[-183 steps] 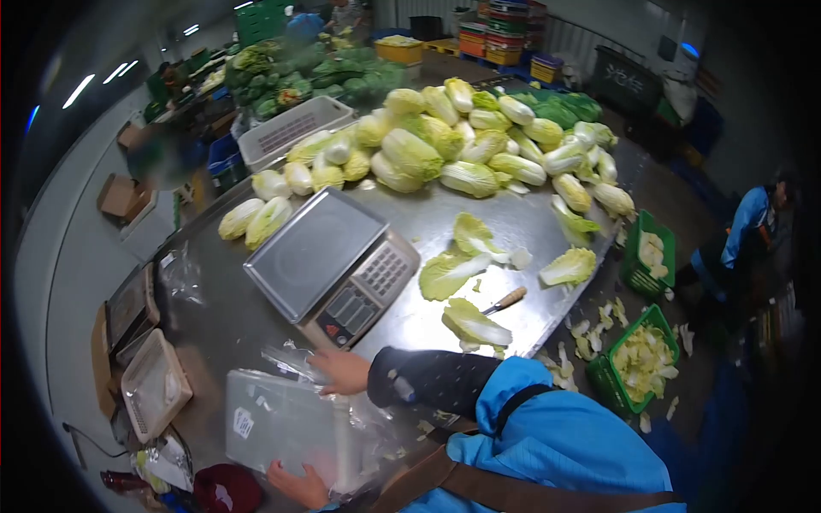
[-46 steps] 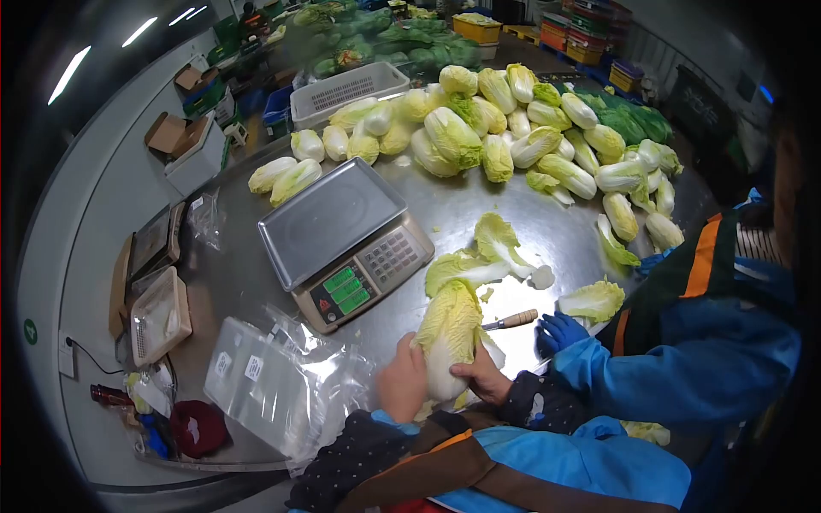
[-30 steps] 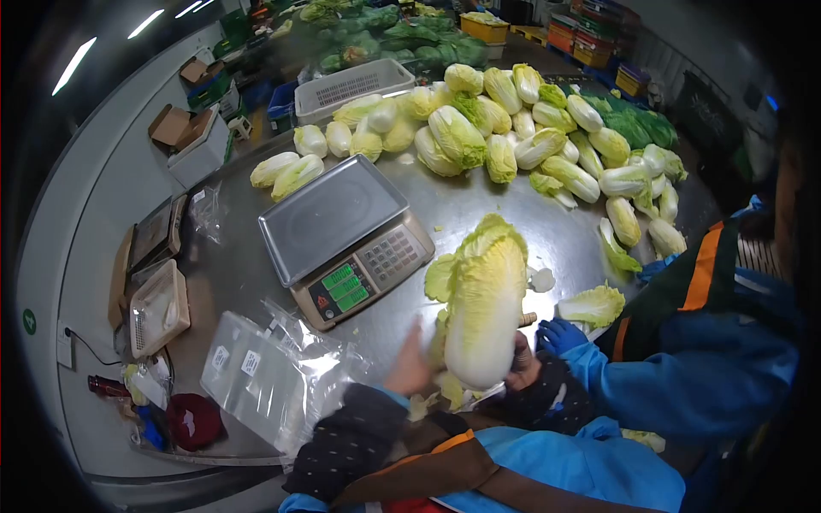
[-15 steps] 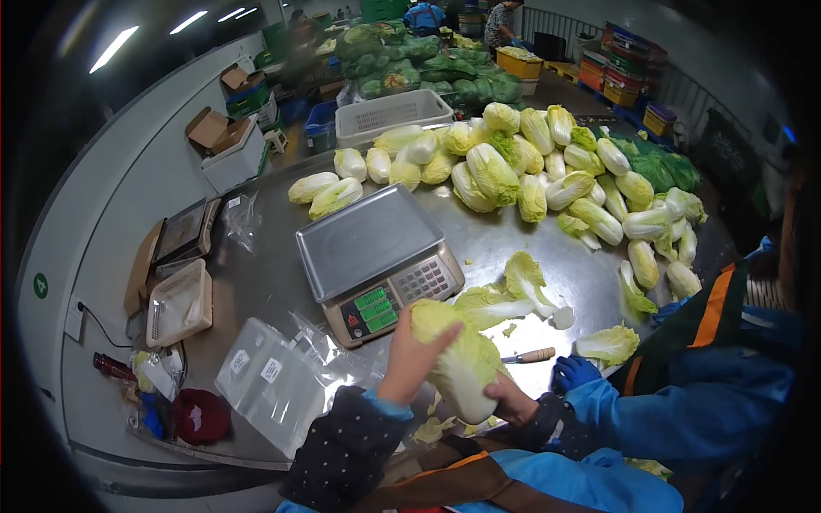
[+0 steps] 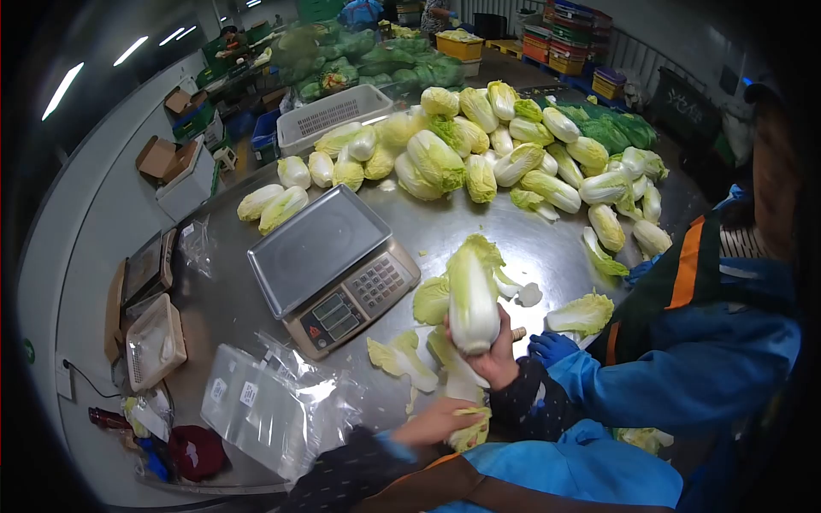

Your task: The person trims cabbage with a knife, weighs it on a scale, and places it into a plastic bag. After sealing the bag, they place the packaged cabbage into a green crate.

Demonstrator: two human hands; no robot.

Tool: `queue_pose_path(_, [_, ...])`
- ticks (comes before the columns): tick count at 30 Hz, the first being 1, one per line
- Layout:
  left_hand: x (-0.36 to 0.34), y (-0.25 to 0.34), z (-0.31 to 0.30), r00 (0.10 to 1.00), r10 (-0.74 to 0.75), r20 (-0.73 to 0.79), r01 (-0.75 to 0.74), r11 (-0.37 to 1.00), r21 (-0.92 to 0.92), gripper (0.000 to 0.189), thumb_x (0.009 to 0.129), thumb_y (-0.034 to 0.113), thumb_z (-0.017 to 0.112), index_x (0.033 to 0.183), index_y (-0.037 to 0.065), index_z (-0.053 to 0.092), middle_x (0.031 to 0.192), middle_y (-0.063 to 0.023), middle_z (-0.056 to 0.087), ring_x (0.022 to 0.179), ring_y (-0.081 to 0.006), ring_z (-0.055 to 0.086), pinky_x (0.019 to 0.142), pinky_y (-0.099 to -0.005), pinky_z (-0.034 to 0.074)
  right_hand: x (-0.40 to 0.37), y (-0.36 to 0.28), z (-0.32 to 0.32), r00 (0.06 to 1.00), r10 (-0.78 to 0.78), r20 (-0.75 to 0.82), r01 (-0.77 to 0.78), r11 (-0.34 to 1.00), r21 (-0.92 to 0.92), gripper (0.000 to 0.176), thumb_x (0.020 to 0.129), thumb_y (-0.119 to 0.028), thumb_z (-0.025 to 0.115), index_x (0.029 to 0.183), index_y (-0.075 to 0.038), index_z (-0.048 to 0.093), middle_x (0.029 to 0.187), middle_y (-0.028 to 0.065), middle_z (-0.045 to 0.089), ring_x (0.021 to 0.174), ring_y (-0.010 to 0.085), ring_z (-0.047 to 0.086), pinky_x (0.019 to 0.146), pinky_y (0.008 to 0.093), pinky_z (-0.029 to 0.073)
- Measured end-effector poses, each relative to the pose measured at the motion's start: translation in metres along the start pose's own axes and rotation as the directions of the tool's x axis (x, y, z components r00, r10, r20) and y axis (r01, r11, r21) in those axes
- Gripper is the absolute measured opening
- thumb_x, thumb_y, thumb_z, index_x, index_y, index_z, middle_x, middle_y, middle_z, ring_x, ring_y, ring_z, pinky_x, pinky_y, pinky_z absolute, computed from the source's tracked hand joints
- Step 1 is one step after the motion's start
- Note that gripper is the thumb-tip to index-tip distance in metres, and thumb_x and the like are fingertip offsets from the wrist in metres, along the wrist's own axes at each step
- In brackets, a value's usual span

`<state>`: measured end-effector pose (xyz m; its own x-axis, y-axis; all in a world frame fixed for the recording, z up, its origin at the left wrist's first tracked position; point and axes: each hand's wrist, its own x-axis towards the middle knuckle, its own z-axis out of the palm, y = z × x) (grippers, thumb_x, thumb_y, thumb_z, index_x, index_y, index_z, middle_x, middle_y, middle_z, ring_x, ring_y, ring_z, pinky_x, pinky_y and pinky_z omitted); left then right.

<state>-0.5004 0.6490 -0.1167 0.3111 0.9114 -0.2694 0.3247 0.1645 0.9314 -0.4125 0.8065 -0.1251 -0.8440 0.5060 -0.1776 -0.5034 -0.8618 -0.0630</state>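
Note:
My right hand (image 5: 496, 362) grips a napa cabbage (image 5: 475, 309) near its white base, which points toward me; the leafy top points away over the steel table. Lower down, close to my body, my left hand (image 5: 434, 422) has its fingers on a torn cabbage leaf (image 5: 470, 433) and appears to hold it. Loose outer leaves (image 5: 404, 359) lie on the table between my hands and the scale (image 5: 352, 295). Just right of my right hand, a wooden knife handle (image 5: 519, 333) shows; its blade is hidden behind the hand and cabbage.
A co-worker's blue-gloved hand (image 5: 554, 348) rests close at the right, beside a loose leaf (image 5: 583, 315). Piled napa cabbages (image 5: 530, 158) cover the table's far side. Clear plastic bags (image 5: 265, 406) lie at the left front. A white crate (image 5: 333, 115) stands beyond.
The cabbage has turned upright in view and moved away from me, now in my right hand alone. My left hand has left it and dropped to a leaf near my body. More loose leaves show.

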Motion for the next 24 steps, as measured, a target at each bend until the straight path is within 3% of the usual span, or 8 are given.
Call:
queue_pose_path(4, [0.037,-0.001,0.014,0.972,-0.186,0.144,0.187,0.982,0.009,0.062,0.08,0.046,0.063,0.125,0.005,0.049,0.11,-0.021,0.058,0.105,-0.0306,0.055,0.092,-0.0358,0.04,0.02,-0.026,0.02,0.978,-0.202,0.048,0.204,0.978,-0.036,0.062,0.086,-0.048,0.05,0.129,-0.005,0.039,0.119,0.0176,0.05,0.11,0.0348,0.052,0.088,0.0478,0.049])
queue_pose_path(9, [0.03,0.014,-0.048,0.901,-0.077,-0.427,-0.089,0.93,-0.357,0.087,0.076,0.034,0.072,0.141,0.007,0.02,0.135,-0.0129,0.038,0.126,-0.0299,0.036,0.105,-0.0401,0.03,-0.009,-0.033,0.013,0.971,-0.17,0.166,0.225,0.882,-0.415,0.081,0.072,-0.043,0.072,0.135,-0.008,0.034,0.13,0.0142,0.046,0.12,0.0321,0.045,0.102,0.0459,0.038])
queue_pose_path(12, [0.005,0.047,-0.054,0.896,-0.184,-0.404,-0.366,0.21,-0.907,0.085,0.075,0.024,0.073,0.141,0.007,0.022,0.135,-0.0123,0.038,0.128,-0.0265,0.035,0.106,-0.0398,0.028,-0.015,-0.013,0.026,0.954,-0.13,0.27,0.287,0.652,-0.701,0.098,0.064,-0.035,0.08,0.139,-0.003,0.026,0.134,0.0143,0.041,0.126,0.0262,0.039,0.105,0.0403,0.032])
queue_pose_path(15, [-0.01,0.049,-0.055,0.83,-0.099,-0.549,-0.476,0.39,-0.789,0.091,0.069,0.018,0.079,0.14,0.006,0.024,0.133,-0.012,0.041,0.124,-0.022,0.04,0.101,-0.036,0.035,0.011,-0.048,0.02,0.865,0.275,0.42,0.429,0.029,-0.903,0.13,0.046,-0.028,0.091,0.144,-0.003,0.009,0.143,0.0167,0.028,0.132,0.0278,0.03,0.107,0.0392,0.026])
queue_pose_path(17, [-0.049,0.032,-0.07,0.745,-0.106,-0.658,-0.36,0.767,-0.531,0.084,0.065,0.013,0.081,0.135,0.007,0.034,0.123,-0.0078,0.051,0.112,-0.0187,0.05,0.094,-0.0332,0.041,0.011,-0.051,0.075,0.885,0.223,0.409,0.259,0.494,-0.83,0.132,0.046,-0.029,0.091,0.145,-0.011,0.005,0.144,0.0183,0.026,0.132,0.0332,0.029,0.107,0.0437,0.027])
queue_pose_path(18, [-0.068,0.028,-0.081,0.72,-0.014,-0.694,-0.218,0.945,-0.245,0.076,0.063,0.014,0.082,0.128,0.005,0.044,0.113,-0.0081,0.058,0.102,-0.0173,0.056,0.089,-0.0321,0.045,0.012,-0.056,0.092,0.86,0.254,0.442,0.354,0.326,-0.877,0.131,0.047,-0.029,0.09,0.145,-0.013,0.005,0.144,0.0189,0.026,0.13,0.0352,0.031,0.106,0.046,0.027])
queue_pose_path(22, [-0.103,0.057,-0.1,0.757,-0.069,-0.65,0.126,0.991,0.041,0.062,0.063,0.03,0.081,0.115,0.005,0.056,0.106,-0.0078,0.058,0.098,-0.016,0.056,0.079,-0.0314,0.049,0.011,-0.014,0.136,0.681,0.579,0.448,0.605,-0.1,-0.79,0.115,0.052,-0.028,0.088,0.142,-0.011,0.019,0.139,0.0195,0.034,0.125,0.0312,0.039,0.103,0.0416,0.033])
queue_pose_path(24, [-0.104,0.078,-0.105,0.77,-0.507,-0.387,0.411,0.858,-0.307,0.053,0.073,0.039,0.071,0.113,0.006,0.058,0.105,-0.0063,0.058,0.089,-0.018,0.059,0.063,-0.0297,0.052,0.018,0.005,0.138,0.559,0.773,0.302,0.704,-0.25,-0.664,0.107,0.054,-0.025,0.088,0.14,-0.009,0.027,0.134,0.0193,0.04,0.121,0.0284,0.044,0.102,0.0387,0.035])
